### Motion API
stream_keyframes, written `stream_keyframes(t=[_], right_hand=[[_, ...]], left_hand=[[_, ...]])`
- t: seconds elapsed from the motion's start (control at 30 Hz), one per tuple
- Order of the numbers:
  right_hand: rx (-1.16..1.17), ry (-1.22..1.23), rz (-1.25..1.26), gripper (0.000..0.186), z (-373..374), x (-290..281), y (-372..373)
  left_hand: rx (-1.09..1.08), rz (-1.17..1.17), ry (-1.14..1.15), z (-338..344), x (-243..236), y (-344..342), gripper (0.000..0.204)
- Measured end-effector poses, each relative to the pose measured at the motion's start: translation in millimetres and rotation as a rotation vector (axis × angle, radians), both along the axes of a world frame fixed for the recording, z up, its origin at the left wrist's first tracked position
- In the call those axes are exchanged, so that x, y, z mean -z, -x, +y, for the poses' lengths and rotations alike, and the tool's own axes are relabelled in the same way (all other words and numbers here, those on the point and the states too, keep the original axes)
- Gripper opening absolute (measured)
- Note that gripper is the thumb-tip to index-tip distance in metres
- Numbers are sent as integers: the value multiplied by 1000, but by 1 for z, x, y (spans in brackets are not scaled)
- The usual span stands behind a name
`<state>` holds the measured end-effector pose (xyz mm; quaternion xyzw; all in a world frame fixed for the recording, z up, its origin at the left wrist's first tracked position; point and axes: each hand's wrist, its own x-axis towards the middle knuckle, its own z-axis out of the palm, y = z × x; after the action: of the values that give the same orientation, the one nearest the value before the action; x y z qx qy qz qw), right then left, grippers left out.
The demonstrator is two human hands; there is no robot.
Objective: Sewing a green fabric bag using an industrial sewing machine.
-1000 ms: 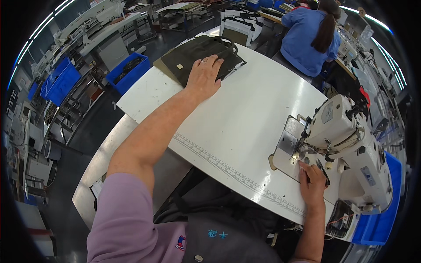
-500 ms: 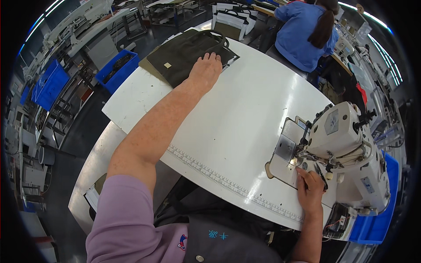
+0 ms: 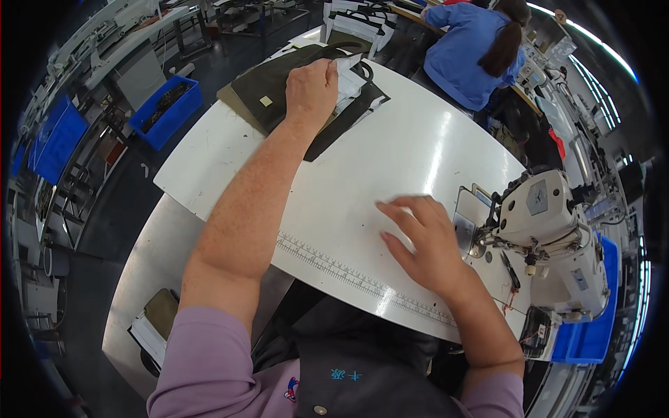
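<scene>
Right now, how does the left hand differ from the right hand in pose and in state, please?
The left hand is curled and holds the dark green bag; the right hand is open, with fingers spread, and holds nothing. The left hand is toward the far side of the white table; the right hand is over its nearer part, closer to the sewing machine. Both hands are without gloves.

Their mauve short-sleeved top [image 3: 205, 355] bears a red-and-blue emblem [image 3: 290, 389]; their dark grey apron [image 3: 380, 390], turquoise lettering [image 3: 345, 375] and a round pale button [image 3: 320, 410].
</scene>
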<state>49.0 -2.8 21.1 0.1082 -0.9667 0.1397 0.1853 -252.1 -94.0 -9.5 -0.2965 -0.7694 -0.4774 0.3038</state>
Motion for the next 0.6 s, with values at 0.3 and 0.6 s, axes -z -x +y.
stream_keyframes(t=[0.3,0.6], right_hand=[[152,-108,64,71,-21,61,175],[184,-91,-144,85,-23,63,176]], left_hand=[[5,64,-62,1,-13,-1,28],[-194,226,-302,-69,-90,-54,27]])
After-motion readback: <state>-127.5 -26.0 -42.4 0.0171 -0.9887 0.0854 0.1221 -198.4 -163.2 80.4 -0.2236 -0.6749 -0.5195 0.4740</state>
